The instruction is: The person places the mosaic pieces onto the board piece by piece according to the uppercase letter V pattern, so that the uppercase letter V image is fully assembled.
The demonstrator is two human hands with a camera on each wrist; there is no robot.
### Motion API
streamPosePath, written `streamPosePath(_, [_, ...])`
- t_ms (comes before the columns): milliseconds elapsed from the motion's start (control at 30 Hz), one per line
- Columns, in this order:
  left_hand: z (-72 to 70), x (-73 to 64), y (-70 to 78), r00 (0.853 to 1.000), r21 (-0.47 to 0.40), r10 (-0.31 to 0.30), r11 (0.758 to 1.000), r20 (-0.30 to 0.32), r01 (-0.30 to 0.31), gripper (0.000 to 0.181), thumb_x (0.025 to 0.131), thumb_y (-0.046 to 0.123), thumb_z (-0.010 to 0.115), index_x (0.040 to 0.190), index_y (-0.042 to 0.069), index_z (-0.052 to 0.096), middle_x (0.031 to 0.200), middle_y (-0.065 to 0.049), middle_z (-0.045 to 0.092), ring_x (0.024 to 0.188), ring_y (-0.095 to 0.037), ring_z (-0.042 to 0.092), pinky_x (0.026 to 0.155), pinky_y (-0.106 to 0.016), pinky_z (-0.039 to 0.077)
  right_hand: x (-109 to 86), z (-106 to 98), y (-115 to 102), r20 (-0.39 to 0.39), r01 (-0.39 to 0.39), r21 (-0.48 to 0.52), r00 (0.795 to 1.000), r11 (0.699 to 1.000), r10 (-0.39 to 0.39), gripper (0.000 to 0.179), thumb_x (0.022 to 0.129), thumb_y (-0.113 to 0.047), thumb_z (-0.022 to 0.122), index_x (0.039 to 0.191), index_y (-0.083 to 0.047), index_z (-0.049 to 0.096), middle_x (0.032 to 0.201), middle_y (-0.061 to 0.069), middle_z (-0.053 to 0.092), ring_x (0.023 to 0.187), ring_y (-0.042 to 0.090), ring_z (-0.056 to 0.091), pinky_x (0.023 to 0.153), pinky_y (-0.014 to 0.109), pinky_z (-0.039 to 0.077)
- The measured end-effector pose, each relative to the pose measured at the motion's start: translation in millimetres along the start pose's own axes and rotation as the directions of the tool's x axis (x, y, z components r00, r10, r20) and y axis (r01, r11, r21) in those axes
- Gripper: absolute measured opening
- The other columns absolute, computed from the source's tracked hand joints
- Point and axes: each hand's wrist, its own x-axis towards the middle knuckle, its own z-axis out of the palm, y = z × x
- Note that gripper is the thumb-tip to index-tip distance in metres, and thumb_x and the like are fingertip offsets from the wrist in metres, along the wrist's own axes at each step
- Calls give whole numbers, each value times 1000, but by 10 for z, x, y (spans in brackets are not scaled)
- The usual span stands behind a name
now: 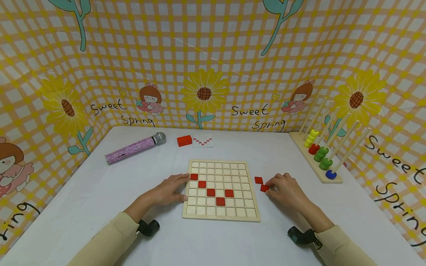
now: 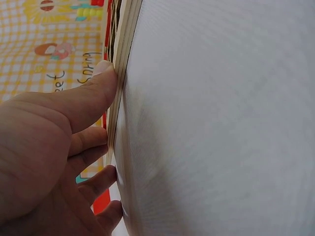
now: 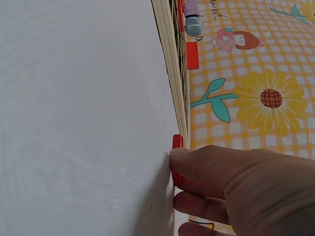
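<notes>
A square wooden grid board (image 1: 221, 218) lies on the white table, with several red square tiles (image 1: 211, 192) in its cells. Four of those in view run diagonally down from the left edge, and one sits up to the right. My left hand (image 1: 168, 190) rests at the board's left edge, fingers extended and thumb touching the side, as the left wrist view also shows. Right of the board, my right hand (image 1: 287, 190) pinches a loose red tile (image 1: 264, 188) between thumb and fingers at table level. Another loose tile (image 1: 258, 180) lies just beyond it.
Behind the board are a red block (image 1: 184, 140) and a small card (image 1: 203, 141) printed with a red V pattern on a grid. A glittery pink microphone (image 1: 133, 148) lies back left. At the right stands a wooden bead rack (image 1: 316, 159) with upright pegs. Checkered cloth surrounds the table.
</notes>
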Motion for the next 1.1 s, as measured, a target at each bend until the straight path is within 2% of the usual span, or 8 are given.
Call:
streamPosePath(433, [3, -3, 6, 1000, 0, 3, 1000, -2, -3, 69, 87, 26, 66, 144, 2, 35, 154, -14, 30, 142, -38, 24, 113, -59, 21, -5, -26, -41, -14, 25, 2, 1000, 1000, -25, 20, 74, -16, 77, 91, -7, 74, 87, 4, 65, 86, 24, 50, 70, 36, 39])
streamPosePath(767, [0, -4, 7, 1000, 1, 4, 1000, -1, -4, 70, 88, 26, 66, 144, 1, 34, 154, -15, 30, 142, -38, 24, 113, -60, 22, 21, -99, -198, -42, 93, 37, 995, 995, -92, 15, 75, -12, 74, 89, -8, 73, 88, 2, 65, 85, 21, 48, 72, 35, 38])
streamPosePath(1100, [-2, -7, 3, 1000, -5, 7, 1000, -1, -7, 69, 88, 26, 65, 145, 1, 34, 154, -15, 29, 142, -38, 23, 113, -60, 21, 103, -78, -386, -27, 109, 55, 994, 992, -108, 19, 76, -15, 75, 94, -8, 74, 90, 1, 65, 84, 17, 45, 71, 31, 36])
